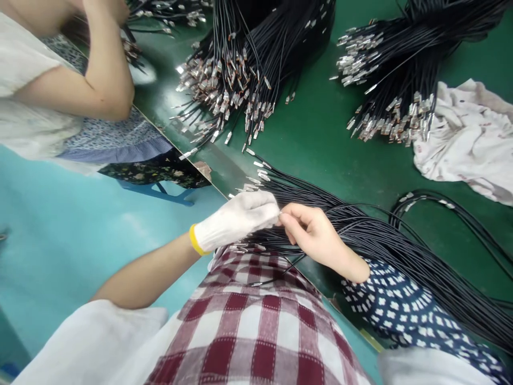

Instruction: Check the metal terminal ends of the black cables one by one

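Note:
My left hand [244, 216] wears a white knit glove with a yellow cuff. Its fingers are closed in a pinch, and their tips meet those of my bare right hand [310, 230]. The thumb and forefinger of that right hand are pressed together too. Whatever lies between the fingertips is too small and covered to make out. Both hands are over a thick bundle of black cables [380, 240] on the green table. Silvery connector ends [262, 174] of this bundle stick out beyond and below the gloved hand. One loose cable end [256, 284] hangs over my checked apron [256, 321].
Two more piles of black cables with metal ends, one at the back [224, 85] and one at the back right [401, 107], lie on the green table [316, 133]. A crumpled white cloth [465, 144] is at right. A co-worker's arm [100, 91] rests at the left edge.

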The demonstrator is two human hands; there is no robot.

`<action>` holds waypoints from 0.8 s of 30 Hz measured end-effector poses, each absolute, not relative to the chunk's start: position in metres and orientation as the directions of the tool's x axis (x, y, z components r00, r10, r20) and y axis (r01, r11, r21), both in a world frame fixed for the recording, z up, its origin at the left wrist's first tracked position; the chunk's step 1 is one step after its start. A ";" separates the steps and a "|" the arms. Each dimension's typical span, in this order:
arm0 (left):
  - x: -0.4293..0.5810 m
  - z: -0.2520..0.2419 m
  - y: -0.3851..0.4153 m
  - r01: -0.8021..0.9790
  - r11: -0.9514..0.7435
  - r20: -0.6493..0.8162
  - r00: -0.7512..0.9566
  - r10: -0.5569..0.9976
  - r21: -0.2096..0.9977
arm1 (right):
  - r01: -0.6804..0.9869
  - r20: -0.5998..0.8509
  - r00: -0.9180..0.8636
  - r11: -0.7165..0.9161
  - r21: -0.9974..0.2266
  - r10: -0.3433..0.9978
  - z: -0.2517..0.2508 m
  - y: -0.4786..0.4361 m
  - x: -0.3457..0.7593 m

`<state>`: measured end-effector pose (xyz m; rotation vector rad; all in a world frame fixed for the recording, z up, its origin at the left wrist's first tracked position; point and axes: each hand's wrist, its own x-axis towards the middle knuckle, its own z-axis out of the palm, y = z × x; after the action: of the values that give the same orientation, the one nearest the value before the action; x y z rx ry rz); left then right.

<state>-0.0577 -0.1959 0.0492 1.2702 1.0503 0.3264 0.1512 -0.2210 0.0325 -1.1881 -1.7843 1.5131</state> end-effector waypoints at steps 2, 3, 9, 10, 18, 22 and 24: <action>-0.058 0.045 -0.192 0.200 0.463 -0.487 0.569 0.663 0.864 | 0.258 -0.195 -0.516 -0.065 -0.964 0.834 0.031 -0.220 0.153; -0.058 0.043 -0.190 0.151 0.499 -0.483 0.588 0.649 0.853 | 0.255 -0.215 -0.529 -0.087 -0.963 0.821 0.031 -0.220 0.153; -0.050 0.036 -0.187 0.052 0.619 -0.505 0.635 0.585 0.784 | 0.195 -0.182 -0.457 -0.101 -0.976 0.871 0.028 -0.224 0.148; -0.048 0.035 -0.187 0.024 0.663 -0.504 0.671 0.544 0.748 | 0.158 -0.169 -0.436 -0.109 -0.981 0.884 0.027 -0.225 0.147; -0.042 0.007 -0.188 -0.108 0.898 -0.479 0.816 0.325 0.427 | 0.086 -0.096 -0.340 -0.070 -0.994 0.935 0.018 -0.224 0.137; -0.042 0.005 -0.188 -0.104 0.893 -0.516 0.784 0.344 0.438 | 0.049 -0.040 -0.347 -0.024 -0.998 0.937 0.014 -0.221 0.136; -0.042 0.007 -0.187 -0.104 0.895 -0.519 0.783 0.342 0.433 | 0.019 -0.020 -0.351 -0.014 -1.000 0.936 0.013 -0.220 0.135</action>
<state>-0.0417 -0.1872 0.0070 0.3990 0.6289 0.2477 0.1353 -0.2197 0.0129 -1.0430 -1.4738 1.4747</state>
